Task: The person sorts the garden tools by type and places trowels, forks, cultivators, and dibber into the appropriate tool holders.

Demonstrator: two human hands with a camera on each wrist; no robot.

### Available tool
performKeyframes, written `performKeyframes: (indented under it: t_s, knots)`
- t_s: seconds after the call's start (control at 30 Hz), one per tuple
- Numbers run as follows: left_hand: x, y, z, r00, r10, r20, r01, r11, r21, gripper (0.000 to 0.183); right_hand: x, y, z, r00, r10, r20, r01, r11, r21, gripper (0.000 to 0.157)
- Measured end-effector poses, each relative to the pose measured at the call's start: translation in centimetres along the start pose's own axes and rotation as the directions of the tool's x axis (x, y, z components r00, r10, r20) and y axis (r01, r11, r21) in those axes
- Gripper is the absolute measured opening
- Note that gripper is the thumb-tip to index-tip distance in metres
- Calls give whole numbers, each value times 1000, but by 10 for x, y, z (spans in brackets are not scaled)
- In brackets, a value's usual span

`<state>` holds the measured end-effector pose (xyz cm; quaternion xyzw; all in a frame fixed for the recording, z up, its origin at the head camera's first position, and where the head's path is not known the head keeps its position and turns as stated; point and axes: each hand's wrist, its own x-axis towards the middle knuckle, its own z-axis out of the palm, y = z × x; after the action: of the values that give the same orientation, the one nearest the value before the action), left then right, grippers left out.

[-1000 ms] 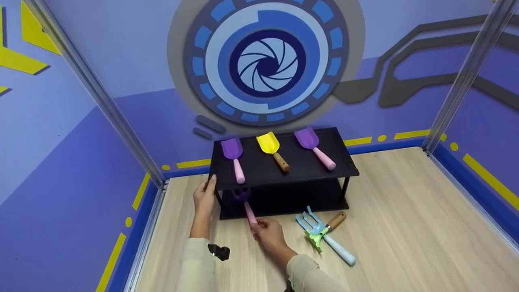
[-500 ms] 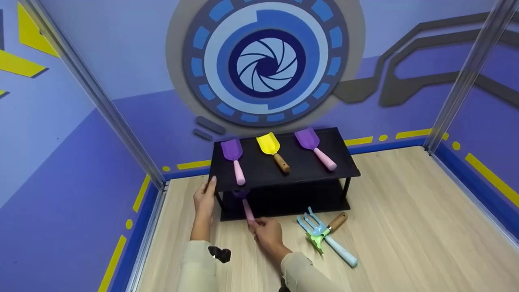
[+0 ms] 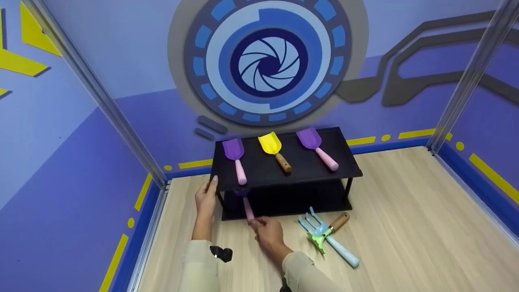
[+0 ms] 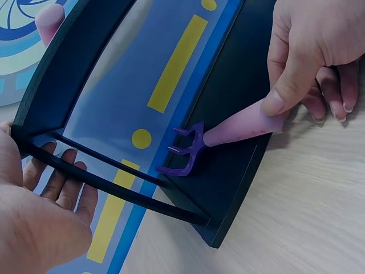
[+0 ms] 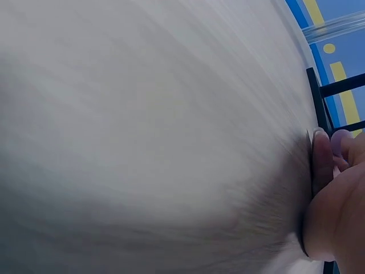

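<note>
Head view: grips the left end of a black two-tier rack (image 3: pixel 261 173) with the left hand (image 3: pixel 206 200). Next, up top, a purple scoop (image 3: pixel 234 150). Below it, with the right hand (image 3: pixel 270 233), pinches a purple hand rake (image 3: pixel 247 207) by its pink handle, tines in the rack's lower tier. Rightward, up top, a yellow scoop (image 3: pixel 271 144), then a second purple scoop (image 3: pixel 310 140); in front, on the tabletop (image 3: pixel 405 227), a light-blue hand fork (image 3: pixel 339 248) crossed with a green-headed tool (image 3: pixel 318 241)

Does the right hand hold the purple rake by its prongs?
No, the right hand pinches the rake by its pink handle.
</note>
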<state>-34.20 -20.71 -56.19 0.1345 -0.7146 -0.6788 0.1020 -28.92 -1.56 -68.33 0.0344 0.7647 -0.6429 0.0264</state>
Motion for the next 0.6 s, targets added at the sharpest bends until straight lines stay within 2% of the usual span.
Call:
performKeyframes:
  t_s: [0.33, 0.6]
  knots:
    - [2, -3, -2, 999, -10, 49, 10, 1000, -6, 67, 2, 1, 0, 1000, -16, -4, 16, 1000, -21, 19]
    - [0, -2, -2, 998, -20, 53, 20, 1000, -7, 69, 6, -2, 2, 999, -17, -28, 15, 999, -48, 24]
